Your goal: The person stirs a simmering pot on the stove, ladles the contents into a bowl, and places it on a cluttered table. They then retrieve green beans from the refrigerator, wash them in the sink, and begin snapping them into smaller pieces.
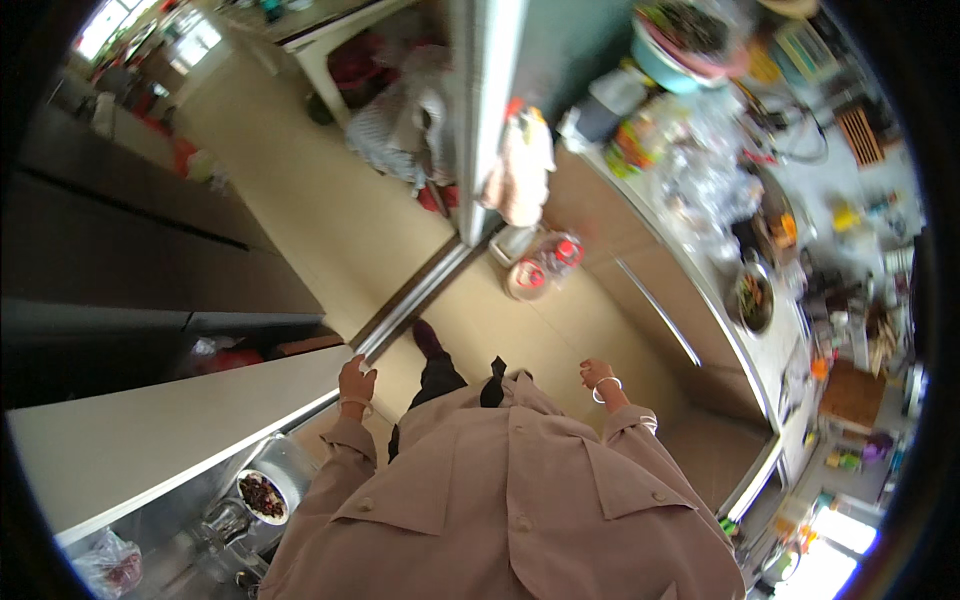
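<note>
My left hand [357,386] is low by the end of a pale panel [180,439], its thumb apart from the fingers and nothing seen in it. Whether it touches the panel's end is unclear. On the other side of my body, my right hand [596,373] hangs in the air with its fingers curled, a pale bangle [606,386] at the wrist. Its palm is hidden. Ahead on the tiled floor [480,330] stand plastic bottles with red caps [551,262], beside a small pale container [513,244].
A metal sliding-door track [412,300] crosses the floor, with a door frame [484,112] rising from it. At right runs a cluttered counter [757,367] with plastic bags [705,180] and a metal bowl [752,298]. Dark cabinets [135,240] stand at left.
</note>
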### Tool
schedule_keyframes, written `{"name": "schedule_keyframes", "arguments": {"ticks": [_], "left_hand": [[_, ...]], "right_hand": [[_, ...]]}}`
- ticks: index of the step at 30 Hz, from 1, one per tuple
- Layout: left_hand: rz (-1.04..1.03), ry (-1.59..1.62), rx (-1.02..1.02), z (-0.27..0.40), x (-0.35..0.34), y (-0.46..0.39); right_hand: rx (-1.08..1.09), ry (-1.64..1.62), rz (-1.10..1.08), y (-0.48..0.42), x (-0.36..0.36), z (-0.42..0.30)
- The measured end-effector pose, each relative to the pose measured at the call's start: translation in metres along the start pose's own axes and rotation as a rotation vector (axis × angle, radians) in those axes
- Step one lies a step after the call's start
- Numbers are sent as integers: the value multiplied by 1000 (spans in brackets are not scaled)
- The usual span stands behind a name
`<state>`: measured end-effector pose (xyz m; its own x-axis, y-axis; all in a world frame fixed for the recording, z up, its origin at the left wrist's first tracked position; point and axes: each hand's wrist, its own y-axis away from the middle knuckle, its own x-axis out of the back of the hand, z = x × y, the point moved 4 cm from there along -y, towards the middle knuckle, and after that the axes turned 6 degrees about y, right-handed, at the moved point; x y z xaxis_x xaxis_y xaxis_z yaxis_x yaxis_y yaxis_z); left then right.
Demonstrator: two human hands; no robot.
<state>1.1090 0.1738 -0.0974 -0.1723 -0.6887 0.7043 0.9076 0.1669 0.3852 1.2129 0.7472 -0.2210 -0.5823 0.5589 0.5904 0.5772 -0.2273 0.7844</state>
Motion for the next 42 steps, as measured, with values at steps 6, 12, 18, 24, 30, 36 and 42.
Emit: {"name": "schedule_keyframes", "arguments": {"ticks": [6,12,18,24,30,36,42], "left_hand": [[280,260,-8,-11,112,-71],[436,474,-78,30,235,-125],[446,654,-5,-16,266,-166],[448,425,94,-96,237,-190],[442,465,613,-146,192,-181],[576,616,797,-123,210,-204],[600,740,761,-144,189,-228]], "right_hand": [[225,-30,-50,-41,38,-227],[855,199,69,-84,49,-484],[1021,14,-266,-44,65,-746],[1231,94,-413,12,66,-964],[1598,131,-522,85,68,-1134],[1931,146,-473,134,37,-1225],[2171,207,-169,167,26,-1257]]}}
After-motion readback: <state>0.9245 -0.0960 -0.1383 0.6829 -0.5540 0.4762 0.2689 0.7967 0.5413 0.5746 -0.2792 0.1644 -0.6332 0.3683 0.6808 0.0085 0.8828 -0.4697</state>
